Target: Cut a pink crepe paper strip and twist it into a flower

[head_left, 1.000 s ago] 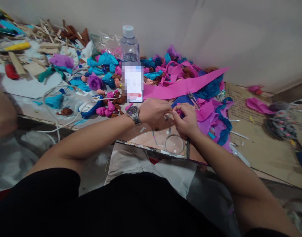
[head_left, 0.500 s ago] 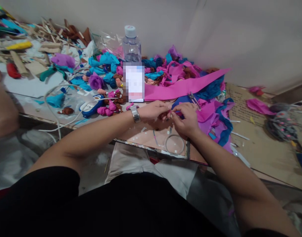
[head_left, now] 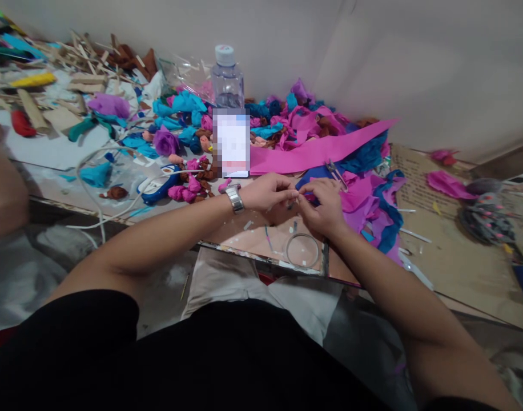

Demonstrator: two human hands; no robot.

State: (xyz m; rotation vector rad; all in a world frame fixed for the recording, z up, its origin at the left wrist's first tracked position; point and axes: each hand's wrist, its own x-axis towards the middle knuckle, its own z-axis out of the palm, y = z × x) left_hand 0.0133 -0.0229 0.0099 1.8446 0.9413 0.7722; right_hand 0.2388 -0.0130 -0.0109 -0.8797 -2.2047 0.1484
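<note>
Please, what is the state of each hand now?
Left hand: closed in a pinch; anything held cannot be told.
Right hand: pinched too, beside the left; anything held unclear.

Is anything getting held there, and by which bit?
I can't tell: the left grip and right grip are close together, but anything pinched there is hidden or too small.

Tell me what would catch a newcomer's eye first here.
The bright pink strip, running right from the phone across the colored scraps, stands out first. Behind the phone, the capped bottle rises near the wall. Below the strip, the left hand and right hand come together; anything pinched between them is too small to tell.
</note>
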